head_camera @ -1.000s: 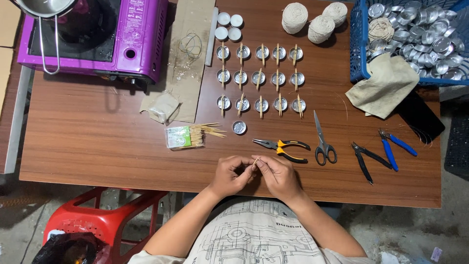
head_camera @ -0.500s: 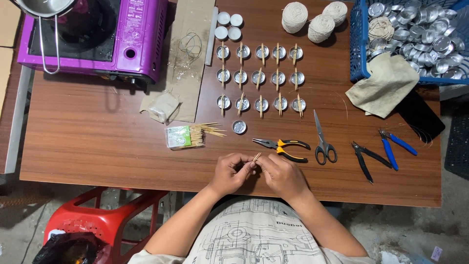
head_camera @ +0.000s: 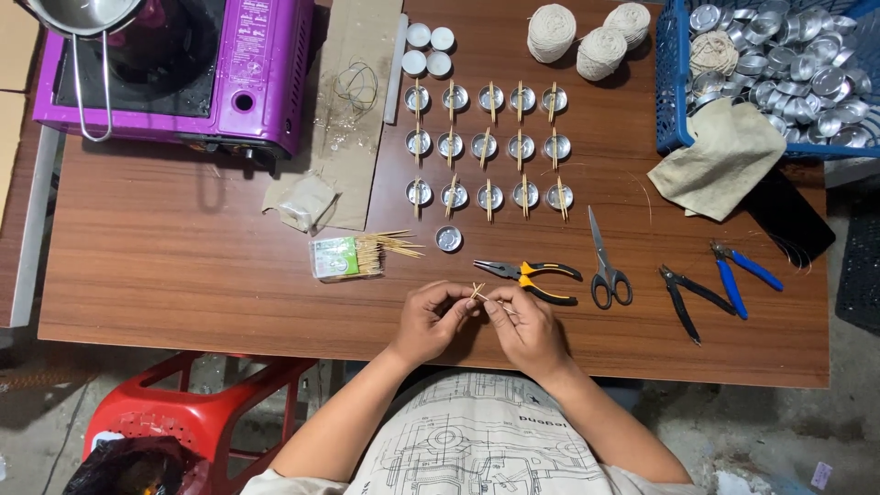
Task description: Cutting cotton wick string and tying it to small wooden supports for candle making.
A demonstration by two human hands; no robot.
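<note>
A thin wooden stick (head_camera: 478, 293) is pinched between the fingertips of the left hand (head_camera: 431, 321) and the right hand (head_camera: 527, 330), low on the wooden tabletop (head_camera: 183, 266). Both hands are closed around it and touch each other.

Just above the hands, at 12 o'clock, yellow-handled pliers (head_camera: 532, 272) are seen. At 2 o'clock lie scissors (head_camera: 605, 266), then black cutters (head_camera: 683, 295) and blue pliers (head_camera: 738, 273). At 10 o'clock a small pack of sticks (head_camera: 353, 256) is spilled open, with one loose tin cup (head_camera: 448, 239) near it. Farther up, rows of tin cups (head_camera: 486, 145) with sticks laid across them are lined up.
</note>
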